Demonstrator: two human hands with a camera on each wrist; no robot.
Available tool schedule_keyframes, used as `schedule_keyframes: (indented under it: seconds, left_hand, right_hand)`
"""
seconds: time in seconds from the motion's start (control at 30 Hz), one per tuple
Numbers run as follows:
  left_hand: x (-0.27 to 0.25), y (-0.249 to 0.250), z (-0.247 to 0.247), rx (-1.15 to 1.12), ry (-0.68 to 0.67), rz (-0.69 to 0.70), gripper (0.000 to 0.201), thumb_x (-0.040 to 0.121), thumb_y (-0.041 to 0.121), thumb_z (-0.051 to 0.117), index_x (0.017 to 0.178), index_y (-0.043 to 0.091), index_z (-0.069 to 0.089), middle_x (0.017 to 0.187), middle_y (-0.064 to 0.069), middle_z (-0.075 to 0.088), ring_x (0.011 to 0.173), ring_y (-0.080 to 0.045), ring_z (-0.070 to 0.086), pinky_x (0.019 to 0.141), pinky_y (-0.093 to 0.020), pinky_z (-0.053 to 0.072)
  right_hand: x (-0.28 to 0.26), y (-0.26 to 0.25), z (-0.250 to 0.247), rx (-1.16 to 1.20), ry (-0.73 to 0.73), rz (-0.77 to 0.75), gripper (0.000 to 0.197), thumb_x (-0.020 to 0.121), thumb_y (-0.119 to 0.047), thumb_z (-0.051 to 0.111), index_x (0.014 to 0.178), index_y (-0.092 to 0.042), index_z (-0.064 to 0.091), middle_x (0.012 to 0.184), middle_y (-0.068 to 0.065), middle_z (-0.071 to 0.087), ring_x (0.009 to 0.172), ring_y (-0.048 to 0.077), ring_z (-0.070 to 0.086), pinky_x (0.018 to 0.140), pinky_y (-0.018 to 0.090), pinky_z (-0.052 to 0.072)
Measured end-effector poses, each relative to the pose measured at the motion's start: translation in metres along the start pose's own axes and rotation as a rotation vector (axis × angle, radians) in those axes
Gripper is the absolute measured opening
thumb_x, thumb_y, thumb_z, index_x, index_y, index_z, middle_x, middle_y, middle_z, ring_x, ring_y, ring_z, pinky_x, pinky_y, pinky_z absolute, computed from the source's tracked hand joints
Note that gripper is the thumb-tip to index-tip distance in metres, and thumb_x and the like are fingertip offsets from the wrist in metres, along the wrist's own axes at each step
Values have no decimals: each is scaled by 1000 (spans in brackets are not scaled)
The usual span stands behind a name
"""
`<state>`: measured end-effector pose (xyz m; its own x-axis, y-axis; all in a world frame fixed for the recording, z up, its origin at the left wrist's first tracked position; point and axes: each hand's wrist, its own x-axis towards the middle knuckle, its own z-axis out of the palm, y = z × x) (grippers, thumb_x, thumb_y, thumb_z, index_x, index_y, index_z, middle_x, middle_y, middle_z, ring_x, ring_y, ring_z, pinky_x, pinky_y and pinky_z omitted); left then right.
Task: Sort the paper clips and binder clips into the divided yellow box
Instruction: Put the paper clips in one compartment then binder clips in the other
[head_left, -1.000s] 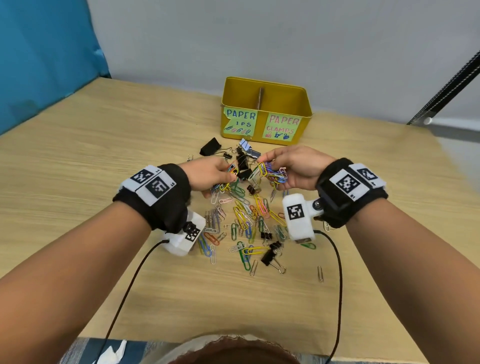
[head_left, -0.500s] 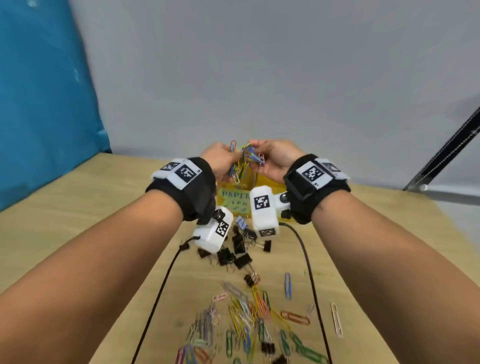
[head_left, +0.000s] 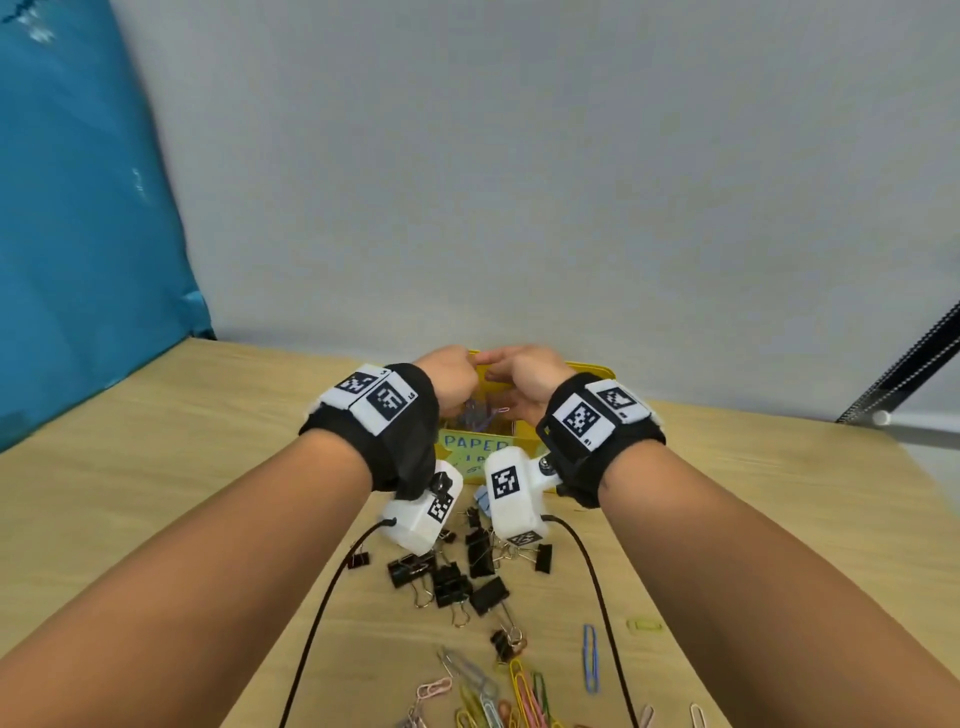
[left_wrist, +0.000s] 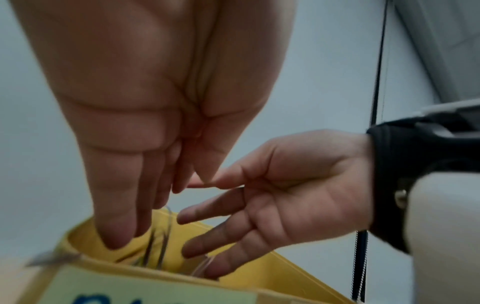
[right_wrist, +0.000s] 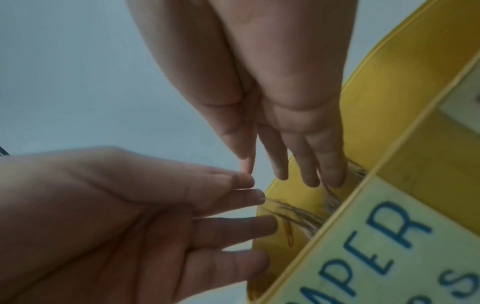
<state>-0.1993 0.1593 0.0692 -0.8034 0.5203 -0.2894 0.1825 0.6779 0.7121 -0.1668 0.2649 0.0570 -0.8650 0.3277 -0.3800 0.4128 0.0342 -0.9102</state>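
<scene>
Both hands hover over the left compartment of the yellow box (head_left: 597, 372), the one with the green "PAPER CLIPS" label (head_left: 475, 447). My left hand (head_left: 450, 380) and right hand (head_left: 525, 382) face each other, fingers straight and spread. A bunch of coloured paper clips (head_left: 482, 413) is dropping between them into the box. In the left wrist view my left hand's fingers (left_wrist: 122, 216) point down into the box (left_wrist: 275, 267), with blurred clips (left_wrist: 155, 246) below them. The right wrist view shows my right hand's fingers (right_wrist: 306, 164) above streaked clips (right_wrist: 298, 216).
Several black binder clips (head_left: 457, 577) lie on the wooden table just in front of the box. Nearer to me lie loose paper clips (head_left: 519, 691), a blue one (head_left: 590, 657) and a yellow one (head_left: 644, 625). The wrist-camera cables (head_left: 311, 639) trail across the table.
Both hands rose from the pile with a bunch of paper clips, carried it forward over the box, then straightened their fingers and let the clips go.
</scene>
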Motion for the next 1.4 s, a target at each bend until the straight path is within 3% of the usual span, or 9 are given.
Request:
schedule_keyframes:
  seconds: [0.1,0.2,0.33,0.43,0.6,0.77,0.9,1.13,1.4]
  left_hand:
    - [-18,0,-2,87,54,66,44,92,1,38,135,5,47,135,-18,53,121,-32,53,95,-34,46]
    - [-52,-9,0,72,108,162,24,91,8,46,111,11,61,109,-11,64,94,-27,62,72,-27,48]
    - [-110,-45,16,74,-365,129,12,87,7,56,91,18,60,82,1,59,63,-9,55,54,-22,47]
    - [-133,-69,40,403,-603,91,30,87,11,57,115,22,60,105,1,59,79,-7,55,66,-21,48]
    - [-156,-84,93,635,-431,162,57,88,13,54,141,23,38,140,-2,38,129,-21,37,110,-37,36]
    - [-168,-86,111,651,-415,198,57,84,0,48,137,21,40,135,-5,38,129,-24,36,109,-39,37]
    - [-169,-79,105,622,-390,160,55,85,-2,44,137,17,39,137,-8,40,126,-25,43,106,-37,40]
    - [-165,-69,107,656,-344,128,68,88,0,42,149,22,21,140,-15,34,129,-31,41,104,-37,41]
    - [-169,-87,99,591,-308,91,62,87,-2,44,143,22,33,145,-11,30,137,-29,31,112,-40,34]
  right_hand:
    - [-20,-3,-5,-131,40,-68,42,84,7,36,101,-18,66,117,10,54,95,24,47,81,40,46]
    - [-57,-1,-14,-186,78,-159,34,86,4,37,79,-21,59,88,0,57,74,15,54,61,25,43]
    - [-114,44,-35,-524,-109,-59,24,90,-2,43,84,-19,59,81,1,57,65,11,52,55,23,43]
    - [-141,90,-44,-984,-239,124,22,93,-14,45,98,-18,65,80,-2,57,72,13,53,57,19,41]
    - [-162,134,-29,-1112,-111,122,34,91,-5,38,114,-8,64,125,9,60,114,24,55,91,25,44]
    - [-182,147,-1,-1039,-240,5,37,88,-3,40,113,-12,66,128,6,60,118,21,54,99,26,41]
    - [-175,146,3,-1057,-114,-73,39,91,0,38,119,-11,62,131,9,58,121,22,52,102,27,38]
    - [-171,145,13,-1107,-109,-32,46,91,2,34,130,-14,52,138,15,48,125,28,48,102,30,38]
    - [-181,133,-30,-972,58,117,32,94,-8,42,115,-6,65,131,11,57,113,25,53,97,33,42]
